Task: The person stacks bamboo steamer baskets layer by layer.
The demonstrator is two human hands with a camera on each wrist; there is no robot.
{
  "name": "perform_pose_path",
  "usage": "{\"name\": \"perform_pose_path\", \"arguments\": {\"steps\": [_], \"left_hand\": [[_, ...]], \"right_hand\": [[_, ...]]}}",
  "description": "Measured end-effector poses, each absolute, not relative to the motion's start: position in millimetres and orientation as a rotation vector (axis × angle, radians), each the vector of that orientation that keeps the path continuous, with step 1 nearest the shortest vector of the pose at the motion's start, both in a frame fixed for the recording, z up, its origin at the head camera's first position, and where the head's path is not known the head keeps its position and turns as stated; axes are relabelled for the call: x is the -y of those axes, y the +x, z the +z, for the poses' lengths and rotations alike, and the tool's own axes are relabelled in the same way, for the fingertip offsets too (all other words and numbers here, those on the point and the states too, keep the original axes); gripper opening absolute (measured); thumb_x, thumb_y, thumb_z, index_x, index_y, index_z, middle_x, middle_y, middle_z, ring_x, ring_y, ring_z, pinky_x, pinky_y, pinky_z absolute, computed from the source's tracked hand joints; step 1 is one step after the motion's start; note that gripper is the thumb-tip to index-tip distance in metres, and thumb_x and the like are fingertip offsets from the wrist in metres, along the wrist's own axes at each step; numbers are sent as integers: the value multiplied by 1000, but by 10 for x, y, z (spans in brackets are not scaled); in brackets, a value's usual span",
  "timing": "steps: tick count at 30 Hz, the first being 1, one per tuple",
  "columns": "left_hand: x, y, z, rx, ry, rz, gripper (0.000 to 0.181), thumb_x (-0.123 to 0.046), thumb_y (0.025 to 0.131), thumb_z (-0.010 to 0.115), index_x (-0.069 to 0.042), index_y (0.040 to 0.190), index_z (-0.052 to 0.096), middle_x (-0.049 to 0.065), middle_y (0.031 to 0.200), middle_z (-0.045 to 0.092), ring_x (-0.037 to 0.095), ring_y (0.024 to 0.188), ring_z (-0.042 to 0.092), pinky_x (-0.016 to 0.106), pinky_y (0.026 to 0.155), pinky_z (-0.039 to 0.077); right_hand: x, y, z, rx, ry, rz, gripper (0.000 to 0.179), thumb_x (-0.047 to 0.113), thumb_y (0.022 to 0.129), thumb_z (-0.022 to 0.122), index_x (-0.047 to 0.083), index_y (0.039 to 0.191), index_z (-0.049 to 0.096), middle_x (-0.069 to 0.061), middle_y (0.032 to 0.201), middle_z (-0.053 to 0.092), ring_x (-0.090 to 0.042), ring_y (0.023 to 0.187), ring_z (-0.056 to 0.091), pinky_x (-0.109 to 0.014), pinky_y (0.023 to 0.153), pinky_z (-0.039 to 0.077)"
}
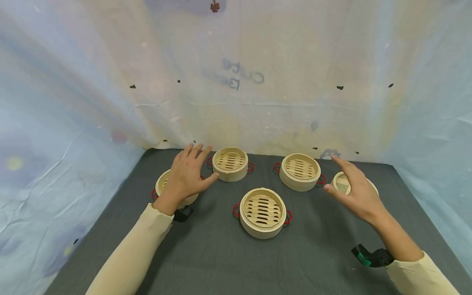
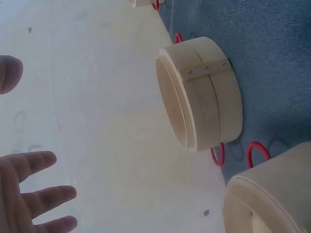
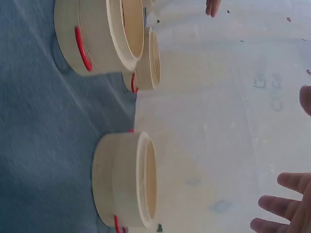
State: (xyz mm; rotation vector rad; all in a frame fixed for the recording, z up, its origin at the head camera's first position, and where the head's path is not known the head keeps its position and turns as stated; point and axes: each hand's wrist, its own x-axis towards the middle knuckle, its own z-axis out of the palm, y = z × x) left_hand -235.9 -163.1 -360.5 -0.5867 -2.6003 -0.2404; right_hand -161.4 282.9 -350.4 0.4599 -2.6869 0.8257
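My left hand [image 1: 188,172] hovers with spread fingers over the far-left bamboo steamer [image 1: 161,185], hiding much of it. On the other side my right hand [image 1: 355,192] hangs in the air, thumb apart from the fingers, partly covering a round bamboo piece [image 1: 341,183] at the far right. Neither hand holds anything. Between them stand a front bamboo steamer [image 1: 262,232], a back-left steamer [image 1: 230,177] and a back-right steamer [image 1: 298,183], each with slatted base and red side handles. Straight fingers [image 2: 48,199] appear in the left wrist view, and fingers [image 3: 279,206] in the right.
A dark grey cloth [image 1: 258,266] covers the table under the steamers. Pale patterned sheeting [image 1: 258,119] hangs behind the table's back edge and along both sides. A black band [image 1: 372,257] with a green patch sits at my right wrist.
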Motion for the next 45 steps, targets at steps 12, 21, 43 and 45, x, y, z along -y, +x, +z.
{"name": "perform_pose_path", "arguments": {"steps": [12,21,43,45], "left_hand": [[1743,-2236,-3653,2585,-611,-222,73,-62,82,60,-15,137,53,12,128,58,34,118,52,54,86,46],[1812,-2133,-3682,2664,-561,-230,63,-57,81,63,-13,127,60,10,118,62,32,99,58,47,73,47],[2039,-1968,-3977,2667,-520,-333,50,-49,75,69,-10,107,66,5,100,67,24,87,62,45,76,49],[2070,-1960,-4000,2662,-511,-333,50,-49,75,69,-11,106,67,4,95,67,22,83,61,43,74,48]], "right_hand": [[-2589,-1548,-3787,2615,530,1201,77,17,87,71,22,151,29,-18,151,36,-42,133,35,-63,102,30],[-2380,-1582,-4016,2589,626,1382,77,11,85,70,15,150,30,-20,149,38,-42,134,37,-65,99,34],[-2043,-1499,-4350,2640,718,1528,78,9,82,74,12,148,32,-21,146,39,-49,129,41,-64,97,40],[-2017,-1499,-4361,2642,730,1528,78,10,82,75,11,147,32,-22,146,40,-49,129,41,-64,96,40]]}}
